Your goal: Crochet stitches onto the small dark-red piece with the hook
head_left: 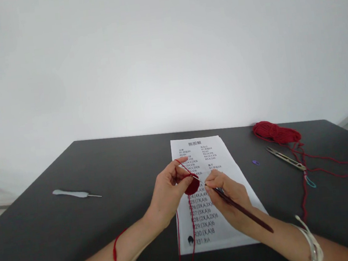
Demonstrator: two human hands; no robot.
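Note:
Between thumb and fingers, my left hand (169, 188) pinches a small round piece of dark red crochet (192, 185). Red yarn runs over its raised index finger, and two strands hang down toward the table's front edge. My right hand (228, 193) grips a crochet hook (244, 210) with a dark brown handle, held like a pen. The hook's thin metal tip points left and meets the top edge of the crochet piece. Both hands are above a printed pattern sheet (204, 229), covering part of its text.
On the dark table (124, 161), a light grey crochet hook (74, 194) lies at left. At right are a red yarn skein (276, 132), thread snips (285, 159) with a teal loop, a purple stitch marker (256, 162) and loose red yarn (335, 166). A white wall stands behind.

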